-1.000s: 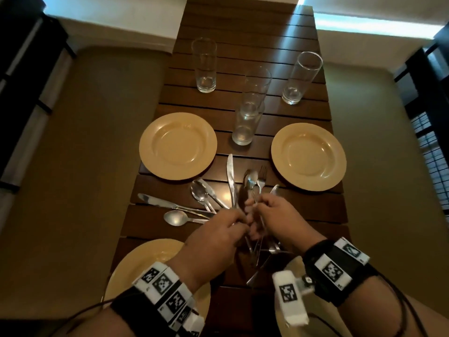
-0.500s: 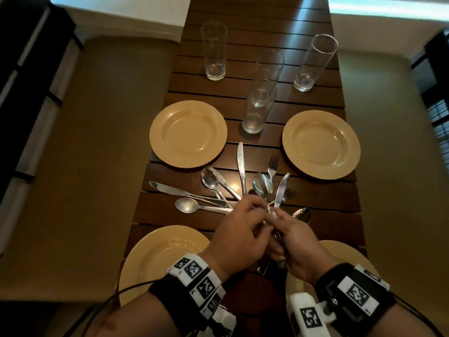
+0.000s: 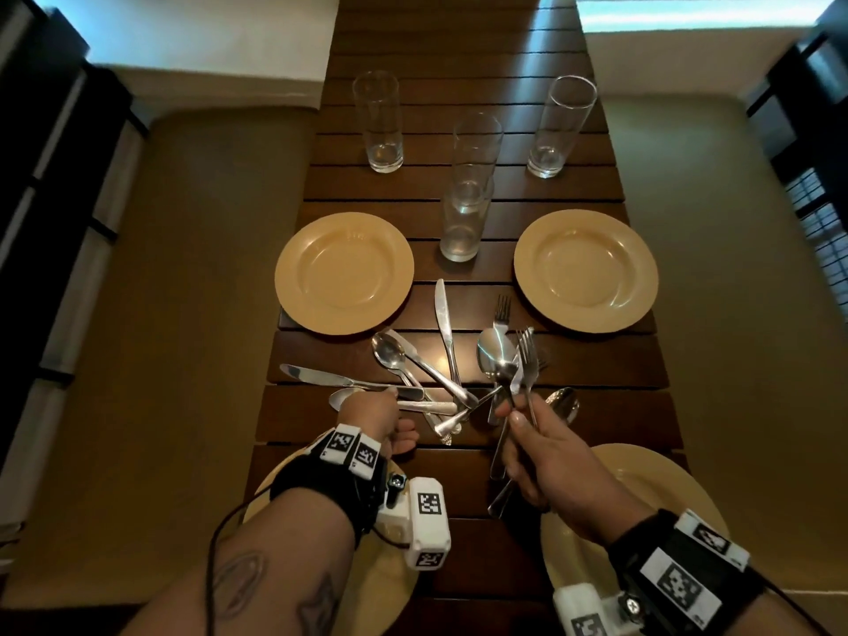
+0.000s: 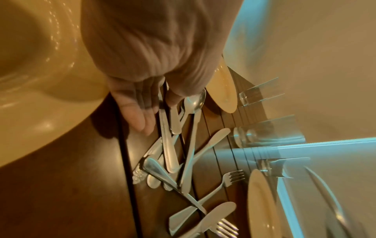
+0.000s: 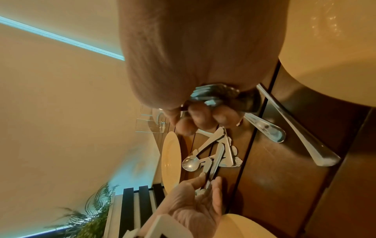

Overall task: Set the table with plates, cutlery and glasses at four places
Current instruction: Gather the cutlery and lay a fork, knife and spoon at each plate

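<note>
Right hand (image 3: 534, 456) fisted round a cutlery bundle (image 3: 509, 369); left hand (image 3: 371, 417) fingers loose, touching the cutlery pile (image 3: 426, 378); steel likely slick, stiff; grip handles.

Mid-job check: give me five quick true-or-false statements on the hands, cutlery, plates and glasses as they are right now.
1. The right hand grips a bundle of cutlery raised off the table. True.
2. The left hand holds a glass. False: it is down at the loose cutlery pile, fingers on the handles.
3. Four yellow plates are on the wooden table. True: far left plate, far right plate, near left plate and near right plate.
4. All the glasses stand apart. False: two make a nested stack in the middle; the left glass and right glass stand alone.
5. Each far plate already has cutlery beside it. False: the loose pieces lie heaped at the centre.
</note>
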`<state>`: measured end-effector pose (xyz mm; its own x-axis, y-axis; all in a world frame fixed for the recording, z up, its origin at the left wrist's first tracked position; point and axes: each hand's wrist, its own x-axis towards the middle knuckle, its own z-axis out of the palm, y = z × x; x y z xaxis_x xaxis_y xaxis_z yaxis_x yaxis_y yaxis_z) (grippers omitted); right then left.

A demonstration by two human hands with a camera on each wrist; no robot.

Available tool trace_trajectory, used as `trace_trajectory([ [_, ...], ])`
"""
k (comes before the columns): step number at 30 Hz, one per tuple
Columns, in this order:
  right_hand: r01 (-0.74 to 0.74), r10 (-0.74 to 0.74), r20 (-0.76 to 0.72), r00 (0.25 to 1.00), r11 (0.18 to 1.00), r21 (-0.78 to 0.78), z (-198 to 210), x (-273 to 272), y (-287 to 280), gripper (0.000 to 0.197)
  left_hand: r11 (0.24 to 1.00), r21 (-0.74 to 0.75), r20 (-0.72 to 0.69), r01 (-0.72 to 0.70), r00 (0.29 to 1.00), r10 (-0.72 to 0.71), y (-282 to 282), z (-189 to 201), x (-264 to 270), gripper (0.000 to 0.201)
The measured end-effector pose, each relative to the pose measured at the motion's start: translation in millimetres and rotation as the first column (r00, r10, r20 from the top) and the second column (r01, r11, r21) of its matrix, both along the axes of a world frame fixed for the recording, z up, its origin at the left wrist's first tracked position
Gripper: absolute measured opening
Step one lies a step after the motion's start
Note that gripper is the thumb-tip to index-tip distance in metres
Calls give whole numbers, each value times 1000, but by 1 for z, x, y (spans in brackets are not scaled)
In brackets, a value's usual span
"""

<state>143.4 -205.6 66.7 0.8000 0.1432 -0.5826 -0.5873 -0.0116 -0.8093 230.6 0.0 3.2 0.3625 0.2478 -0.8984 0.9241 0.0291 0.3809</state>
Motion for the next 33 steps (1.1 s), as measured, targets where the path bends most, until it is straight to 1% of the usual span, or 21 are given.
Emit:
trace_trajectory([
  [3,-8,8,6,1000,1000,-2,3,-3,-4,22,1000,5,-17,22,1000,-22,-2,-5,1,45],
  [8,21,-21,11,1000,1000,-10,3,-6,-13,20,1000,1,-43,-15,999,15,-3,-13,1,34],
  [11,39,-39,29,999,999,-3,4,-6,-19,22,998,40,-25,-43,999,44,-3,-11,-2,28],
  [14,54,-54,24,998,999,4,9,-7,-24,17,993,39,11,-108,994,108,-2,-9,-3,25],
  [15,62,-62,20,998,998,6,11,-7,-25,21,988,24,27,-152,988,151,-1,-8,-3,27],
  [18,86,-85,-3,996,996,34,12,-9,-28,42,968,10,98,-251,964,248,0,-9,-1,35],
  [20,99,-97,-25,995,993,63,12,-11,-29,45,962,13,139,-274,953,270,2,-8,4,37],
  [24,91,-91,3,996,994,62,13,-14,-29,36,969,52,151,-241,961,231,7,-7,19,30],
  [26,94,-94,-11,996,991,94,14,-15,-29,32,974,71,135,-215,969,205,10,-7,25,26],
  [28,103,-100,-30,995,987,127,15,-17,-28,30,979,89,97,-181,980,173,12,-8,29,26],
  [31,109,-103,-47,994,985,132,18,-20,-27,27,988,114,20,-106,994,104,16,-11,31,27],
  [33,114,-106,-62,992,983,143,17,-21,-28,25,985,151,-5,-79,997,81,19,-13,31,26],
])
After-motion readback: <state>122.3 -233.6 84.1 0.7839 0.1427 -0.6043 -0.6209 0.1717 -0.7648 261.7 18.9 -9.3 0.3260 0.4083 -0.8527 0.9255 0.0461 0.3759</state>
